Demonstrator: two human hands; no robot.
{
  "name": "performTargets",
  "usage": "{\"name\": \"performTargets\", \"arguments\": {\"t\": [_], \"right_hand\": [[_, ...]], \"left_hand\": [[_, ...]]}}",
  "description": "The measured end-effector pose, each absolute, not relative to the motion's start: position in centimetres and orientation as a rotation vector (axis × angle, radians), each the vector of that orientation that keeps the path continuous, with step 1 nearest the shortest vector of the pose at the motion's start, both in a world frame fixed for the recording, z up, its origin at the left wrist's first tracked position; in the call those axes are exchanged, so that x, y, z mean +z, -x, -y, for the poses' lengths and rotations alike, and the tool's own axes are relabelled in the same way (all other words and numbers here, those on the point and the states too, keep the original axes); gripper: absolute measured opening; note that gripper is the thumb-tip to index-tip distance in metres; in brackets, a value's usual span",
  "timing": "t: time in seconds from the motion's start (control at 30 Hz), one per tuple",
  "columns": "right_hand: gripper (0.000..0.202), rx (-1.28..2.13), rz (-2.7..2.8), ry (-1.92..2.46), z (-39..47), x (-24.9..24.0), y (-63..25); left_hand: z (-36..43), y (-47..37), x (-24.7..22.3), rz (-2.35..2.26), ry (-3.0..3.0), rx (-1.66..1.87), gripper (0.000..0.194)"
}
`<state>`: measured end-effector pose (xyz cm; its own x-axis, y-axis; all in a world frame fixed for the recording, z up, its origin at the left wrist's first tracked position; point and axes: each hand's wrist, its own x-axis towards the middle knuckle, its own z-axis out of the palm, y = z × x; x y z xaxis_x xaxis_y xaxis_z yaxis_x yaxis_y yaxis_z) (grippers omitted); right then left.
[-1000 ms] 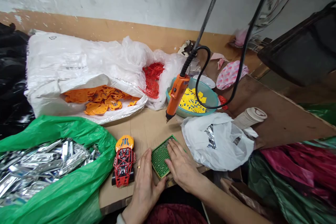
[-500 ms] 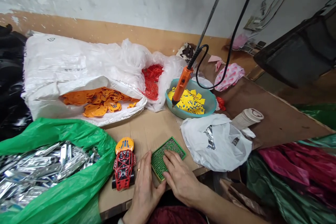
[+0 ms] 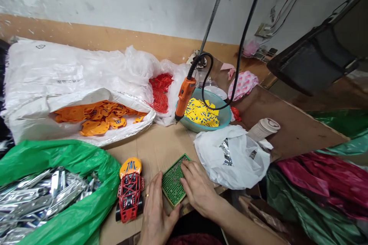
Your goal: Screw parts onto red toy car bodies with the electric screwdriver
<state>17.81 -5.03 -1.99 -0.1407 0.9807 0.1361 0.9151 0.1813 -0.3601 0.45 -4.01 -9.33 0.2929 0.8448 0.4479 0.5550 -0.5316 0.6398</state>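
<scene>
A green tray (image 3: 173,183) full of small holes, with tiny metal pieces that look like screws scattered over it, lies on the cardboard in front of me. My left hand (image 3: 156,210) holds its left side, fingers stretched along the edge and thumb by the near corner. Over the right part of the tray lies my right hand (image 3: 199,189), fingers extended, fingertips touching the surface; it holds nothing visible. Left of my left hand stands a toy vehicle (image 3: 130,193) with a red frame, black wheels and an orange front panel.
An orange electric screwdriver (image 3: 185,97) hangs above a teal bowl (image 3: 227,116) of yellow parts. Around the cardboard (image 3: 155,141) are a green bag (image 3: 94,157) of silvery parts, a white sack (image 3: 66,69) of orange parts, red parts (image 3: 161,93) and a white plastic bag (image 3: 238,172).
My right hand has slid toward the tray's right edge, uncovering more of the surface. Loose metal pieces on the tray have shifted toward the far end. The view has turned slightly; the screwdriver sways left.
</scene>
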Motion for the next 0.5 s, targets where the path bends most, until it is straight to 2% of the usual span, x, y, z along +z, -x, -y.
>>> {"name": "performTargets", "arguments": {"t": [0.1, 0.3, 0.5], "right_hand": [[0.04, 0.236, 2.154, 1.792, 4.58, -2.29, -17.44], [0.034, 0.396, 2.223, 1.589, 5.36, -1.42, -17.59], [0.043, 0.358, 2.239, 1.711, 5.11, -1.58, -17.42]], "left_hand": [[3.86, -0.51, -9.51, -1.274, -2.248, 1.148, 0.082], [3.8, -0.63, -9.62, -1.272, -2.278, 1.154, 0.081], [3.77, -0.48, -9.81, -1.296, -2.281, 1.139, 0.081]]}}
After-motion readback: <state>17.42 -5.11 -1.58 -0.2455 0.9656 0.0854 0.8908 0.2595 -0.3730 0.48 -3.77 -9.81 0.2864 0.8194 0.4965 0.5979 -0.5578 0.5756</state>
